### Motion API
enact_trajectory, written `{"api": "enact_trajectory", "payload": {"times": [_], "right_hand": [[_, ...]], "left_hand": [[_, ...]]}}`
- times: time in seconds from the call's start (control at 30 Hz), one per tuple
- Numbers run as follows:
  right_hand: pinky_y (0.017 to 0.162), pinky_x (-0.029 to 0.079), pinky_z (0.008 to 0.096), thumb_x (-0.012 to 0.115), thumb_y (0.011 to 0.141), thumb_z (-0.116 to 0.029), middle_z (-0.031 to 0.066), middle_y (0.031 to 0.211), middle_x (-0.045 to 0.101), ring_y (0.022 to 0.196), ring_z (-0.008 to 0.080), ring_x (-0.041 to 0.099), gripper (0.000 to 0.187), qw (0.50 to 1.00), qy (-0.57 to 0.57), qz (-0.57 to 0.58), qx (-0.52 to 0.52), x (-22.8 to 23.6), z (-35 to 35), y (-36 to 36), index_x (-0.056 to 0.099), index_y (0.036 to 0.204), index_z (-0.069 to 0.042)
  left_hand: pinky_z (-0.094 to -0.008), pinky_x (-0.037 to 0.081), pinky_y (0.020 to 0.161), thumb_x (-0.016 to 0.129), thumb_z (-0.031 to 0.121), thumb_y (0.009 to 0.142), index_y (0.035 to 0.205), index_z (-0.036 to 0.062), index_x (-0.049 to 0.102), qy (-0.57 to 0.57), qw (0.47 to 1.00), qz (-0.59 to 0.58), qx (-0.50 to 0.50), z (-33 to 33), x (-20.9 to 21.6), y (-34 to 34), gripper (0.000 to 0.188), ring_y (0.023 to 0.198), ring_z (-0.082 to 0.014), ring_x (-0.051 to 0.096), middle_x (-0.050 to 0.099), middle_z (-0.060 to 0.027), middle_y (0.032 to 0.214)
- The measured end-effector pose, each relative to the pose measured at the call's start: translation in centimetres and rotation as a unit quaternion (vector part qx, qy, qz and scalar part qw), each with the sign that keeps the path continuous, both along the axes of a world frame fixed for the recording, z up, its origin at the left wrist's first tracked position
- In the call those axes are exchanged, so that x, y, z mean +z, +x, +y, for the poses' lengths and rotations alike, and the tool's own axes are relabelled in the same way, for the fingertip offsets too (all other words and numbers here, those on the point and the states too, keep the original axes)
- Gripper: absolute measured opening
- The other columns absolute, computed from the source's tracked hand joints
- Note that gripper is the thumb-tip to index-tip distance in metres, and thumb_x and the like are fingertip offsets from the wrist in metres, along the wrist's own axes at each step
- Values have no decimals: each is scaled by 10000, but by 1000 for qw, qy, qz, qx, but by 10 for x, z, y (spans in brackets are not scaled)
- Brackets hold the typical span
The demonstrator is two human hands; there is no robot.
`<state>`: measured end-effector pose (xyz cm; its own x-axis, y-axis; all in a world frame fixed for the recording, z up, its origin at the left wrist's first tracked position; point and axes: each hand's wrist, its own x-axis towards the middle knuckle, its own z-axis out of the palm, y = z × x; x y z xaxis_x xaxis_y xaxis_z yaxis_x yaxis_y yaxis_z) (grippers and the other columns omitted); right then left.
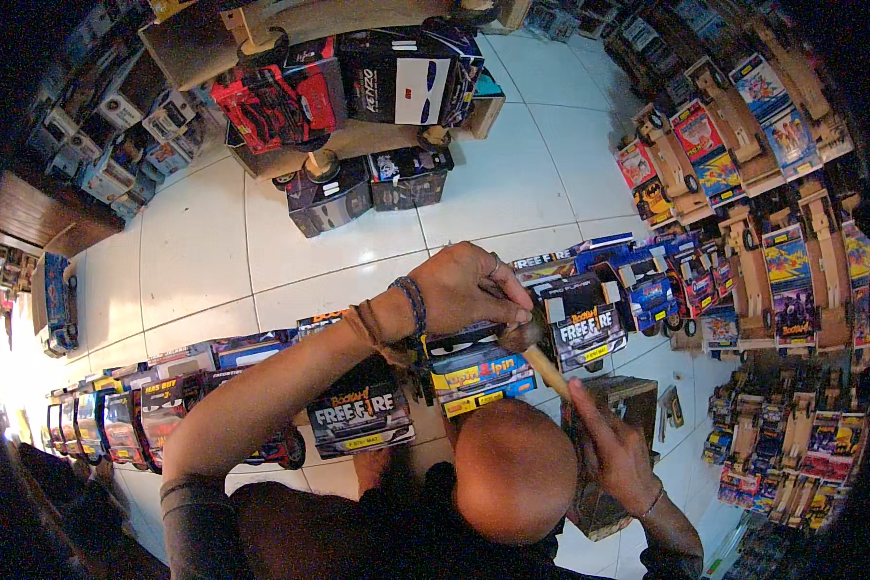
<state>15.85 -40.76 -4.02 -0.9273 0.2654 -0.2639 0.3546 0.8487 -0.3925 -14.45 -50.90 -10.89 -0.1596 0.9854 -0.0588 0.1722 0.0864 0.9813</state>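
Note:
My right hand (621,459) grips the light wooden handle of a hammer (548,372), with a finger stretched along it. The hammer's dark head lies just below the fingertips of my left hand (474,285). Those left fingers are pinched together over a row of toy trucks; whatever they hold is too small to make out. Under the hammer is a blue and yellow toy truck (483,377). A black and white toy truck (587,324) stands to its right, and a dark one (360,411) to its left.
My bare knee (517,474) rises close below the row. A wooden box (614,411) stands beside my right hand. Toy trucks, red (275,101) and black (411,77), sit ahead on a plank. Stacked wooden toy vehicles (744,145) fill the right side of the tiled floor (338,256).

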Motion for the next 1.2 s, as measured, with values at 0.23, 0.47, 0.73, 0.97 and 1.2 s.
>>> {"api": "enact_trajectory", "payload": {"times": [0.23,0.47,0.73,0.97,1.2], "right_hand": [[624,568,474,640,831,9,211,1044,660,748,374,681,789,978,72,193,37,-11,-1,3,323,1527,-180],[590,558,461,637,825,-8,209,1004,647,687,386,651,803,995,19,92,14,-17,-4,9,309,1534,-193],[681,546,459,618,892,-25,258,1065,633,810,412,661,688,994,-45,93,-28,-14,-12,2,324,1510,-95],[531,432,324,768,856,-173,69,704,569,594,145,513,417,971,-36,109,-211,-36,-28,-31,572,1201,-42],[484,412,311,807,818,-264,52,615,551,510,139,516,426,947,-132,147,-253,-30,-38,-54,622,1142,-60]], "left_hand": [[-269,521,758,790,175,817,950,77,766,-12,1000,-7,-4,2,-2,-1,166,804,-115,666,740,-56,865],[-289,533,789,787,245,829,979,80,764,-14,1000,19,-13,2,-1,-3,224,852,-140,689,744,-73,920],[-264,521,756,792,188,820,965,55,757,-47,998,-31,-4,0,7,-1,200,810,-114,668,740,-55,878],[-273,514,813,806,295,812,1054,81,742,-68,995,-14,-67,2,10,-9,329,866,-116,663,737,-50,925],[-281,514,794,797,308,818,1132,127,728,-85,981,69,-160,8,15,-25,369,846,-107,642,726,-41,937]]}}
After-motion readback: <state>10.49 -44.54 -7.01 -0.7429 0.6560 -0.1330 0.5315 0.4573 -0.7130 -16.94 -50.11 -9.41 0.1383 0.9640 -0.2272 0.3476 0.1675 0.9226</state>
